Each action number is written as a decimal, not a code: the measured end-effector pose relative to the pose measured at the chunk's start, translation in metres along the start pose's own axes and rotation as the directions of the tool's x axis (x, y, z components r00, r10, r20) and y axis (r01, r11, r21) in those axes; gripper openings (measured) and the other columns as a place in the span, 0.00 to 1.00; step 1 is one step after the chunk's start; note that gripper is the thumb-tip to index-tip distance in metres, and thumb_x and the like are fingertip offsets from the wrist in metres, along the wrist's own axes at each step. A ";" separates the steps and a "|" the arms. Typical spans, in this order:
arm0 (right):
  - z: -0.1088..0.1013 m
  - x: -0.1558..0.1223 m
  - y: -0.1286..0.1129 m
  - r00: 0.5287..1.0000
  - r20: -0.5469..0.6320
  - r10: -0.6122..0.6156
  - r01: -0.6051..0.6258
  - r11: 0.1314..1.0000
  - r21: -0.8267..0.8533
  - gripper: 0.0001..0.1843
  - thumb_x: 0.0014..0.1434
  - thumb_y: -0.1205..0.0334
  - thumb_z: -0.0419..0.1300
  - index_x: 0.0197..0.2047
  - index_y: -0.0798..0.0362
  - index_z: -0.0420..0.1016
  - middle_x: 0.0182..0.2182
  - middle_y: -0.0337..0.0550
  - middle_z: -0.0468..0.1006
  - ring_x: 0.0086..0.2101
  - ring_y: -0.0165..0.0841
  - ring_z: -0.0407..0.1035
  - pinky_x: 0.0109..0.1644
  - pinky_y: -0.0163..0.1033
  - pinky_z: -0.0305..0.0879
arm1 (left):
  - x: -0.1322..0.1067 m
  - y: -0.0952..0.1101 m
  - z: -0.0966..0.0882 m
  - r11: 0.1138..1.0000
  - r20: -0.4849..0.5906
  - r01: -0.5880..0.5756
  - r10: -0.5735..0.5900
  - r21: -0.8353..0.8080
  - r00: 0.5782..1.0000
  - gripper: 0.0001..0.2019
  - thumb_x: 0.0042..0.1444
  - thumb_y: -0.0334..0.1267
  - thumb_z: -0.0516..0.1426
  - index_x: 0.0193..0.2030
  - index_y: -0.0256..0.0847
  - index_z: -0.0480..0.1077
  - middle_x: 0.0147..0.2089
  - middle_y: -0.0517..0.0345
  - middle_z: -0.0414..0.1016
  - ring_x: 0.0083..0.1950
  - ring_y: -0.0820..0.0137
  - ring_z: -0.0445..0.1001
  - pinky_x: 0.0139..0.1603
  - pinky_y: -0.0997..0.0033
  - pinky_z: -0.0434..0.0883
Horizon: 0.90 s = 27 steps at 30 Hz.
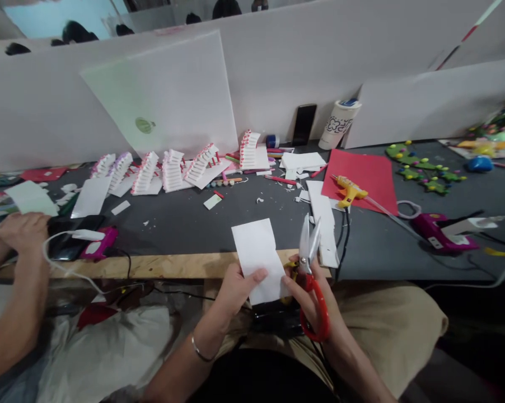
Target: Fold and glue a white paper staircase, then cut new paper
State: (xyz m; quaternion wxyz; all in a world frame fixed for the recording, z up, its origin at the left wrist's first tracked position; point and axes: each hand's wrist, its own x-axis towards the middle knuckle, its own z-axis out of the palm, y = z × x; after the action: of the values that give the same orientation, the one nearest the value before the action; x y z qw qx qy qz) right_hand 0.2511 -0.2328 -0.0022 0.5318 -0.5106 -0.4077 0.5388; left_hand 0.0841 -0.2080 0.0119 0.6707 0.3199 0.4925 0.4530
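Observation:
A white rectangular card (258, 252) is pinched in my left hand (234, 288), its thumb lying across the lower part. My right hand (315, 302) holds a pair of scissors (318, 316) with red handles, blades pointing up and slightly apart. The fingertips of that hand also touch the card's right edge, where a small step shows in the outline. Both hands are in front of the table's near edge. On the table beyond lie a small card piece (213, 201) and white paper scraps (260, 200).
Several small white-and-red stair-like models (144, 173) line the back. A yellow glue gun (350, 191) rests on red paper (380, 168), its cord running forward. Purple power strips (441, 232) sit at both sides. A cup (338, 123) and phone (304, 124) stand behind. Another person's hands (26, 229) are at left.

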 end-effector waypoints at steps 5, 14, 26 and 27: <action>0.001 -0.008 0.003 0.997 0.072 -0.014 0.019 0.997 -0.070 0.21 0.55 0.52 0.67 0.48 0.48 0.66 0.32 0.38 0.74 0.30 0.31 0.71 0.33 0.36 0.69 | 0.008 0.008 0.004 0.978 -0.133 0.035 -0.064 -0.205 0.989 0.26 0.30 0.51 0.75 0.33 0.33 0.80 0.33 0.48 0.83 0.28 0.68 0.77 0.32 0.71 0.74; 0.003 -0.004 -0.001 1.000 -0.001 -0.006 0.006 1.000 -0.028 0.26 0.53 0.47 0.68 0.49 0.47 0.65 0.35 0.40 0.75 0.36 0.36 0.72 0.40 0.40 0.71 | 0.014 0.008 0.004 0.976 -0.071 0.028 -0.044 -0.214 0.997 0.16 0.38 0.40 0.73 0.31 0.33 0.79 0.33 0.47 0.83 0.28 0.67 0.78 0.32 0.71 0.72; 0.005 0.005 -0.005 0.999 0.011 -0.032 0.033 0.996 -0.083 0.21 0.59 0.48 0.65 0.51 0.46 0.65 0.37 0.41 0.74 0.36 0.35 0.69 0.44 0.41 0.68 | 0.005 -0.012 -0.015 0.968 0.024 0.151 -0.150 -0.200 0.988 0.19 0.39 0.42 0.74 0.37 0.32 0.81 0.37 0.46 0.84 0.33 0.66 0.80 0.37 0.71 0.75; 0.001 0.001 -0.006 0.999 0.051 -0.014 0.017 0.998 -0.054 0.20 0.60 0.47 0.63 0.51 0.46 0.65 0.37 0.41 0.74 0.36 0.35 0.69 0.44 0.41 0.68 | 0.010 -0.011 -0.019 0.958 -0.038 0.140 -0.154 -0.251 0.987 0.18 0.38 0.41 0.74 0.35 0.32 0.80 0.36 0.48 0.84 0.31 0.67 0.79 0.36 0.71 0.75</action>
State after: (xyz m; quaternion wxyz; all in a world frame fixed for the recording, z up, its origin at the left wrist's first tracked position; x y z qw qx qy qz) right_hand 0.2513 -0.2314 0.0040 0.5115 -0.5080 -0.4395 0.5359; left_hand 0.0708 -0.2038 -0.0073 0.7228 0.1833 0.4736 0.4687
